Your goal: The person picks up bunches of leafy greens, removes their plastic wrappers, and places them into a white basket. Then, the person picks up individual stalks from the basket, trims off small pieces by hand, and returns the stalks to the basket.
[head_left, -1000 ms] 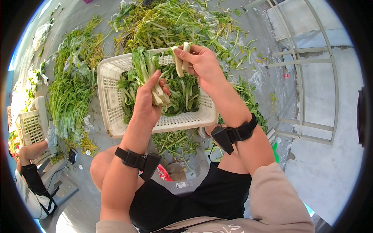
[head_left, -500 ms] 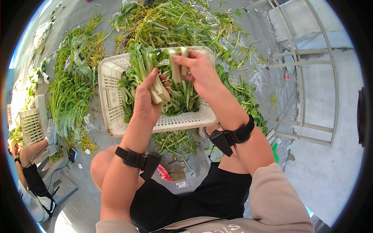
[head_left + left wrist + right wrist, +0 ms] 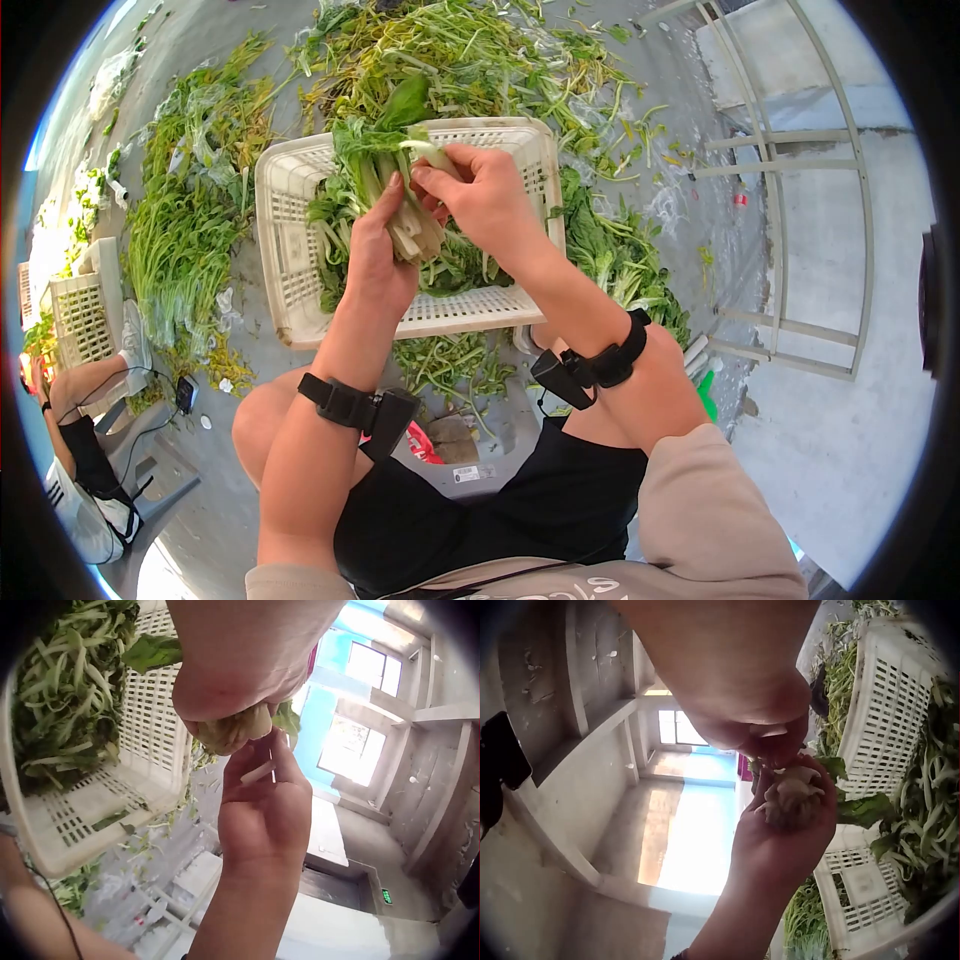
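My left hand (image 3: 383, 250) grips a bunch of leafy greens (image 3: 415, 238) over the basket, its pale cut stalks toward me and its leaves pointing away. Close beside it, my right hand (image 3: 488, 200) pinches a pale green stalk (image 3: 432, 155) between thumb and fingers. The right fingertips are right at the bunch. In the right wrist view the bunch's stalk ends (image 3: 793, 799) show clustered in the left hand. A bit of pale stalk (image 3: 259, 774) shows in the right hand's grasp in the left wrist view. Below both hands, the white plastic basket (image 3: 290, 290) holds more greens.
Heaps of greens and yellowed trimmings (image 3: 440, 60) lie on the grey floor beyond the basket, with more piles (image 3: 185, 220) to the left. A metal frame (image 3: 770, 160) stands at the right. Another person's leg (image 3: 90, 385) and a second basket (image 3: 85, 320) are at far left.
My right hand has come left and slightly down to the bunch. The two thick pale stalks it held upright no longer show that way; a stalk now slants beside the leaves. The left hand keeps its hold.
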The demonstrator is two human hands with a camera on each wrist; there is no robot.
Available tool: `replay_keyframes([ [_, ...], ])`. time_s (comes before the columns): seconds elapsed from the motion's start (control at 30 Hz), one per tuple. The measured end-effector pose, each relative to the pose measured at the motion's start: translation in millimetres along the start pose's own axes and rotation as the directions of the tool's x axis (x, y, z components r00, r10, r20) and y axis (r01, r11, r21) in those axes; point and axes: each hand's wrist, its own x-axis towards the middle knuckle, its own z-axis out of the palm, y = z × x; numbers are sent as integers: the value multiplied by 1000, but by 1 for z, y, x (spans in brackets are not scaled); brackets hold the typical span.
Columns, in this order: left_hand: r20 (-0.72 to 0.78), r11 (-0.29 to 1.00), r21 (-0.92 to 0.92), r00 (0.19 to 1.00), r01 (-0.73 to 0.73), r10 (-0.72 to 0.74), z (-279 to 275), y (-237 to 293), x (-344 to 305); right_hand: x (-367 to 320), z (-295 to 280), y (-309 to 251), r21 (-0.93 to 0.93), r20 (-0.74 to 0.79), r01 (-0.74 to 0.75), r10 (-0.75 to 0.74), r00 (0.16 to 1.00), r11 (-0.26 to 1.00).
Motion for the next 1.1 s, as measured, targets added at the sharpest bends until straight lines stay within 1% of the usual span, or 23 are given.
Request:
replay_keyframes([
  [0.03,9,1000,-9,1000,18,-18,0,0,1,2,-2,-1,144,16,-69,68,998,987],
  [0.07,19,999,-17,999,37,-37,0,0,2,4,-5,-2,144,14,-69,67,998,987],
  [0.17,-52,999,15,998,38,-37,4,2,-2,12,-16,-6,444,-71,-68,111,991,894],
  [0.2,-52,999,15,998,38,-37,4,3,-3,14,-22,-5,444,-71,-68,110,991,894],
  [0.27,-24,998,10,998,59,-58,4,3,-3,19,-35,-7,580,-131,-106,220,967,808],
  [0.4,-3,993,35,993,115,-115,2,5,-2,26,-50,2,631,-175,-186,372,912,753],
  [0.47,-99,947,249,978,204,-184,5,8,-4,23,-48,0,619,-187,-212,404,896,756],
  [0.5,-98,947,249,978,204,-185,4,9,-3,22,-47,0,607,-196,-241,436,878,757],
  [0.53,-70,876,439,980,200,-188,3,11,-1,23,-50,1,607,-197,-240,436,878,758],
  [0.57,-44,770,612,980,182,-197,3,12,0,25,-56,3,611,-255,-173,399,881,772],
  [0.6,-44,771,611,980,181,-196,3,12,1,28,-62,3,610,-312,-105,360,879,785],
  [0.63,2,642,757,983,119,-184,5,13,1,30,-69,1,609,-311,-105,359,880,786],
  [0.67,48,489,871,982,47,-180,8,14,0,33,-77,-2,591,-376,-51,331,865,805],
  [0.7,50,489,871,982,45,-180,10,17,-3,35,-84,-4,570,-439,3,302,846,822],
  [0.73,42,193,981,992,-19,-115,14,22,-8,36,-90,-6,569,-440,4,301,846,822],
  [0.77,55,-127,990,997,-61,-51,15,24,-11,36,-94,-7,593,-446,11,317,837,805],
  [0.8,56,-128,990,997,-62,-53,6,23,-10,36,-98,-7,618,-450,19,334,828,786],
  [0.87,299,-578,781,954,-235,16,-15,21,-5,35,-100,-6,631,-430,5,344,835,776],
  [0.9,298,-578,781,954,-235,14,-20,21,-5,35,-99,-5,627,-383,-51,366,848,777],
  [0.93,233,-635,748,972,-195,-25,-21,21,-6,34,-96,-7,621,-336,-108,388,858,777],
  [0.97,163,-689,707,985,-158,-58,-22,21,-8,32,-92,-9,621,-336,-109,389,858,776],
  [1.03,111,-710,690,990,-141,-89,-20,20,-10,28,-85,-12,563,-269,-203,409,872,801],
  [1.1,63,-732,668,991,-133,-122,-20,18,-10,27,-78,-11,564,-230,-227,415,880,794],
])
